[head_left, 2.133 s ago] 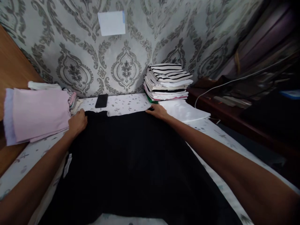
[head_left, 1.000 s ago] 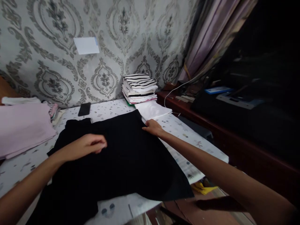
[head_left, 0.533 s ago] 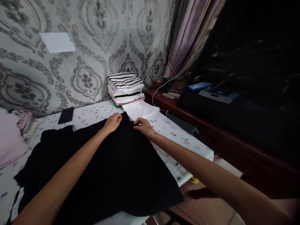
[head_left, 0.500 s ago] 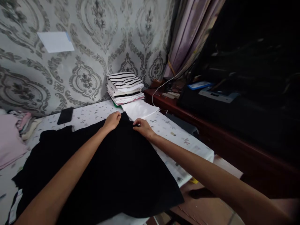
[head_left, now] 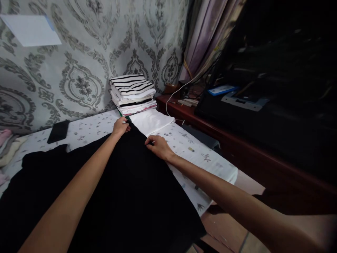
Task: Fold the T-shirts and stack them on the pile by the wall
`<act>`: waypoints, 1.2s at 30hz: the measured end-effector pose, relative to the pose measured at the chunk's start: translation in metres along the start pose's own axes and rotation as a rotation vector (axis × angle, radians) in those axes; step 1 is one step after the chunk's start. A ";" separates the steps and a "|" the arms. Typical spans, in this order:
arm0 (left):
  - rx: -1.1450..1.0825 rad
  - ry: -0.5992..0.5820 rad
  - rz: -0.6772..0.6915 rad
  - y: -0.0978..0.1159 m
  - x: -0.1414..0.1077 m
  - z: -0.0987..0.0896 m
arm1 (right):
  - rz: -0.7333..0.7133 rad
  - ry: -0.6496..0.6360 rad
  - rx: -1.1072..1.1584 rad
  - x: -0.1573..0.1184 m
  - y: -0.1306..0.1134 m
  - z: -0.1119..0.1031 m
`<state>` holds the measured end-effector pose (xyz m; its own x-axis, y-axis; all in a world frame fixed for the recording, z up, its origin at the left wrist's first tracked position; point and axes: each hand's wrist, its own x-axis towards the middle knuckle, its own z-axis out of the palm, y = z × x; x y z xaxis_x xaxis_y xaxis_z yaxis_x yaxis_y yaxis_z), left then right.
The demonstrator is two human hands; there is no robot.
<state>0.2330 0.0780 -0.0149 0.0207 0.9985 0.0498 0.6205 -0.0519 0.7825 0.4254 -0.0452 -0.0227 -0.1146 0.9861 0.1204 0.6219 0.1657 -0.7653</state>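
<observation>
A large black garment (head_left: 137, 189) lies spread across the table and hangs over its near edge; its exact kind is hard to tell. At its far corner my left hand (head_left: 121, 127) is closed, pinching the cloth. My right hand (head_left: 159, 146) grips the garment's right edge between thumb and curled fingers, a little nearer to me. Just beyond both hands lies a folded white cloth (head_left: 152, 120). Behind that rises a stack of folded clothes (head_left: 133, 93), with a black-and-white striped one on top.
The table bears a white patterned cover (head_left: 195, 154). A flat dark object like a phone (head_left: 58, 131) lies at the back left, folded clothes (head_left: 10, 149) at the far left. To the right stands a dark red wooden cabinet (head_left: 226, 140) with a white cable (head_left: 181, 88).
My left hand has drawn the far corner of the black garment leftward and away, so the hands are farther apart. The view has shifted right.
</observation>
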 end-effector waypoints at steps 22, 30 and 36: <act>0.357 -0.687 0.342 -0.006 -0.281 -0.091 | 0.339 -0.262 0.403 -0.199 -0.001 -0.057; 0.530 -0.399 0.036 -0.049 -0.367 -0.189 | 0.147 0.047 0.011 -0.241 0.016 -0.061; 0.671 -0.305 0.050 -0.063 -0.436 -0.188 | -0.503 0.015 -0.385 -0.264 -0.009 -0.029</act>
<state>0.0381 -0.3572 0.0309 0.2179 0.9600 -0.1756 0.9572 -0.1751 0.2306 0.4725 -0.3070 -0.0299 -0.4567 0.7859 0.4170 0.7293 0.5991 -0.3304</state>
